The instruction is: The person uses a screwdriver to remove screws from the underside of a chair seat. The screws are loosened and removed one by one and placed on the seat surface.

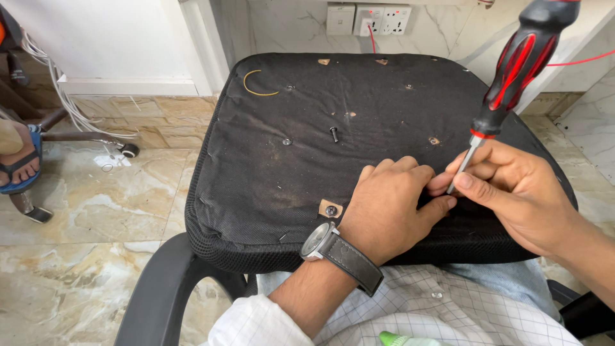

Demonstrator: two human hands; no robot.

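From the head camera, the upturned underside of an office chair seat (pixel 269 160) fills the middle, black fabric, dusty and scuffed, resting across the person's lap. A loose black bolt (pixel 334 134) stands near the centre of the fabric, at about 11 o'clock from the left hand (pixel 391 208) and well apart from it. A seated bolt in a torn tan patch (pixel 330 209) lies just beside that hand at 9 o'clock. Other small mounting holes dot the fabric, and a thin yellow curved band (pixel 256 86) lies toward the far left corner at 10 o'clock. A black chair arm (pixel 160 295) curves below the seat at 7 o'clock. On the wall at 12 o'clock sit white wall sockets (pixel 368 19); at 9 o'clock another person's foot in a blue sandal (pixel 16 160) rests on the marble floor (pixel 83 211).

The left hand, wearing a wristwatch (pixel 317 242) on a grey strap, presses knuckles-up on the seat's near edge, fingers curled down against the fabric and holding nothing that shows. It hides the spot where the tool's tip lands.

The right hand (pixel 512 192) pinches the metal shaft of a screwdriver (pixel 512 70) between thumb and closed fingers. The screwdriver has a chunky red-and-black handle tilted toward 1 o'clock, its slim silver shaft running down to the seat just right of the left fingertips.
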